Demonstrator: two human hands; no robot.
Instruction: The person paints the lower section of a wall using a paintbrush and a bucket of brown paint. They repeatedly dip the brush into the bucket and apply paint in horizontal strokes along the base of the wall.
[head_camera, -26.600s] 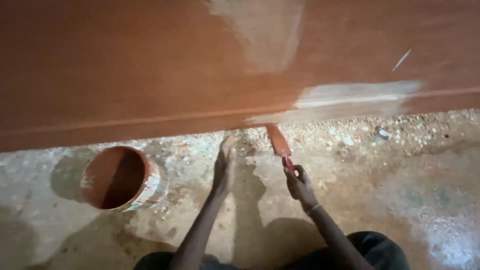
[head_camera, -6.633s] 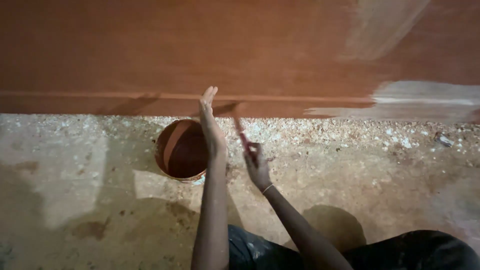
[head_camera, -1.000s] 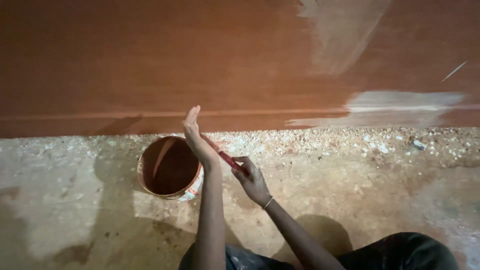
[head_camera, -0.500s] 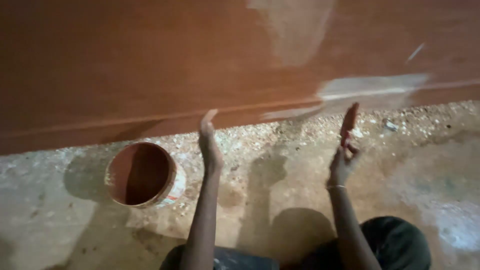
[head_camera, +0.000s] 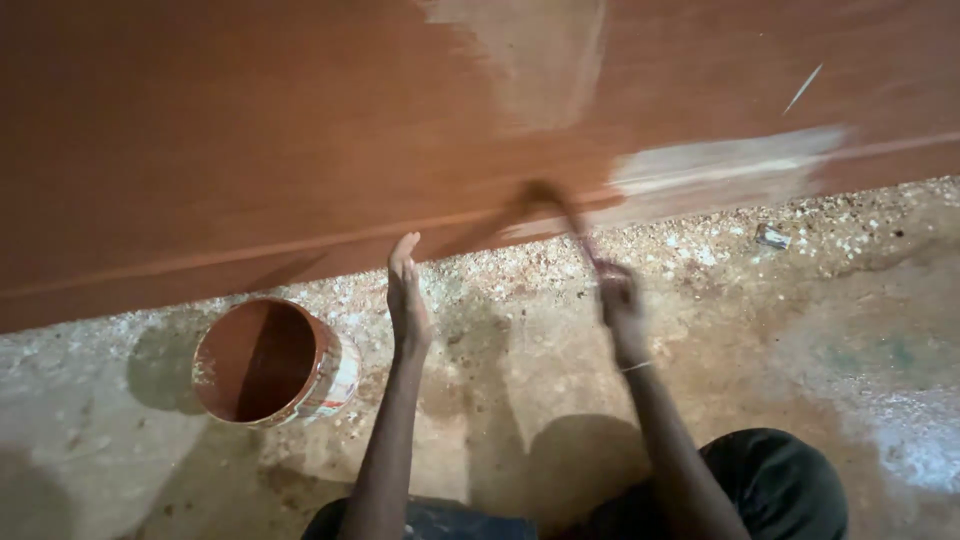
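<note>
Paintbrush (head_camera: 560, 215), one, blurred, gripped in the right hand (head_camera: 620, 305) against the red-brown wall (head_camera: 250, 130); left hand (head_camera: 407, 300) flat, empty. One paint bucket (head_camera: 275, 360) on gritty concrete floor (head_camera: 800, 330).

We see a dim, warm-toned scene, lit from behind and above us, so shadows fall forward onto the gritty concrete floor (head_camera: 800, 330) and the red-brown painted wall (head_camera: 250, 150). Our right hand (head_camera: 620, 305) and the thin red-handled brush (head_camera: 560, 215) it grips smear with motion blur, the bristle end nearly dissolved. Our open left hand (head_camera: 407, 300) reads sharper. The round paint-filled bucket (head_camera: 275, 360) casts a soft shadow leftward. Pale unpainted patches glare mildly; the corners darken.
</note>
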